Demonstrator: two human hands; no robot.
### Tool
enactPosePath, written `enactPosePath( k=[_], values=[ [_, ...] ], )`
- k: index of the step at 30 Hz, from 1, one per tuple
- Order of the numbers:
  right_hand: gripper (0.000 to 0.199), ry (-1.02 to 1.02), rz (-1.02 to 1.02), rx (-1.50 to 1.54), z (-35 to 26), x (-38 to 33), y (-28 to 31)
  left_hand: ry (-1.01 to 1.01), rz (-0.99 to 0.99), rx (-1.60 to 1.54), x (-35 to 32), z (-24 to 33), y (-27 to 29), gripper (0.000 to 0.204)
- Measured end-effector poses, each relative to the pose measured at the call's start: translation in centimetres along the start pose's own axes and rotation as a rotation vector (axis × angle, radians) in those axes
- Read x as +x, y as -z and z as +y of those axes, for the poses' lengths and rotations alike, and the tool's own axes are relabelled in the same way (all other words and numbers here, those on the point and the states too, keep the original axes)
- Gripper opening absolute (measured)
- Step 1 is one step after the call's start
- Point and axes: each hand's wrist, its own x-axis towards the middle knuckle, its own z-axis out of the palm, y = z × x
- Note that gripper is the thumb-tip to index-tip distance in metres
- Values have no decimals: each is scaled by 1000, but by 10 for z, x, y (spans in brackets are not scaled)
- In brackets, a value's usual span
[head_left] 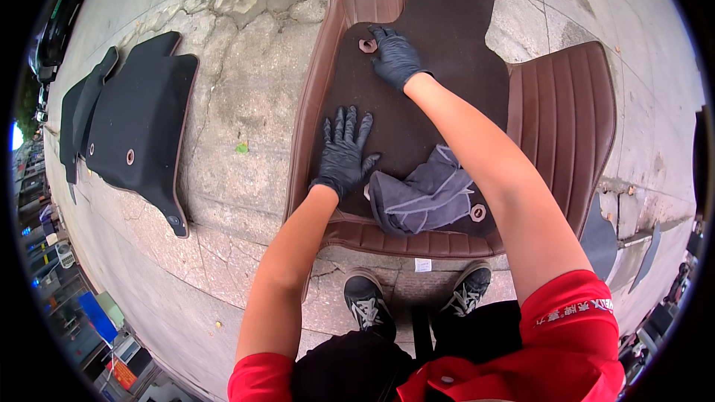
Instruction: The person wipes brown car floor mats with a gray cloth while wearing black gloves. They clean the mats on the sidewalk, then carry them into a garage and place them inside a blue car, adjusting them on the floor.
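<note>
Pale, cracked stone pavement (231, 104) spreads across the frame, bearing a large brown, leather-look mat with stitched ribs and raised edges (558, 119) from the top centre to the right of centre. Inside that mat lies a dark-brown, matte flat panel with an irregular outline (447, 15), filling much of the upper centre. A black, curved mat with a thin brownish edge (145, 112) rests on the ground at the left of the frame, well apart from the brown one. A crumpled grey cloth with pale seams (424, 193) lies on the panel's lower part, just below centre. The black-gloved left hand (344, 152) is open and spread flat on the panel, left of centre (its thumb just above the cloth). The black-gloved right hand (398, 56), at upper centre, also lies open, gripping nothing, its fingers beside a small pinkish-brown ring (367, 45). Smallest is a green leaf (242, 147), left of centre.
</note>
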Motion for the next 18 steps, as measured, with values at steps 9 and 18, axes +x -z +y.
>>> enactPosePath(
  k=[9,18],
  values=[
    [49,274,-217,-338,13,77,-23,39,-72,-44,3,0,6,79],
    [35,158,-432,-126,50,105,-28,35,-52,-98,10,4,14,69]
  ],
)
